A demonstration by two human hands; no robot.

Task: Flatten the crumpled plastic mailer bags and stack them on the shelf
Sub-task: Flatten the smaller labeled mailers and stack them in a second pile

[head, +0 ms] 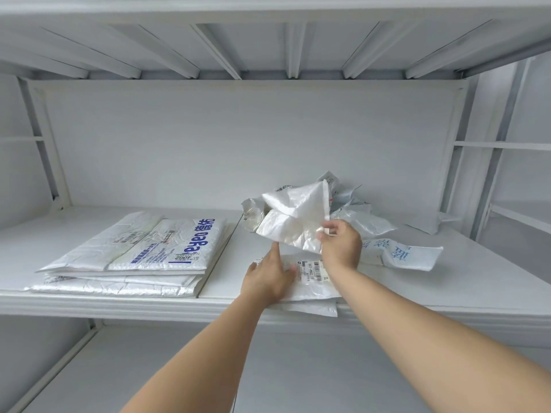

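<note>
**Crumpled mailer held up over the shelf**

The white metal shelf (447,281) carries everything. On its left part lies a stack of flattened mailer bags (134,257), the top one printed with blue lettering. At the right rear sits a pile of crumpled mailer bags (357,210), and one bag with blue characters (402,251) lies flat just in front of it. A crumpled white mailer (295,219) is lifted above the shelf in front of the pile. Below it, at the front edge, lies a flat mailer with a barcode label (313,281). The right hand (341,245) pinches the crumpled white mailer at its right side. The left hand (268,278) rests on the flat mailer, fingers straight, its index fingertip reaching the lifted bag's lower edge.
</note>
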